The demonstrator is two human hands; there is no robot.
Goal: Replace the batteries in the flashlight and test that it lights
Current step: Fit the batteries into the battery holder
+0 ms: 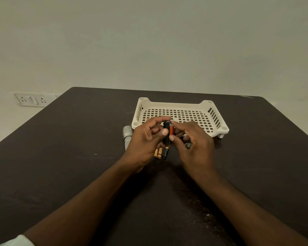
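Head view is showing a dark table [60, 157] running up to a pale wall, with a wall socket [29, 99] sitting at the far left, off the table's edge. Moving right, the silver flashlight [127, 134] is lying on the table, partly hidden behind the left hand [142, 144]. That hand is curling its fingers and thumb around a black battery holder [166, 132], keeping it upright above the table, the thumb pressing its front. Just below the hands, 3 loose batteries [160, 153] are lying side by side on the table: 2 gold ones and 1 black one. An orange battery [171, 130] is sitting against the right side of the holder, and the right hand [194, 144] is pinching it between thumb and forefinger, the other fingers bending loosely. Whether that battery is fully seated in the holder cannot be told. A small dark round cap [188, 145] is lying on the table, mostly covered by the right hand. Behind both hands a cream slotted tray [215, 114] is standing on short feet, its near rim just beyond the fingertips. Bare tabletop is lying open on the left of the flashlight, on the right of the tray as far as the table's right edge, and in front between the 2 forearms.
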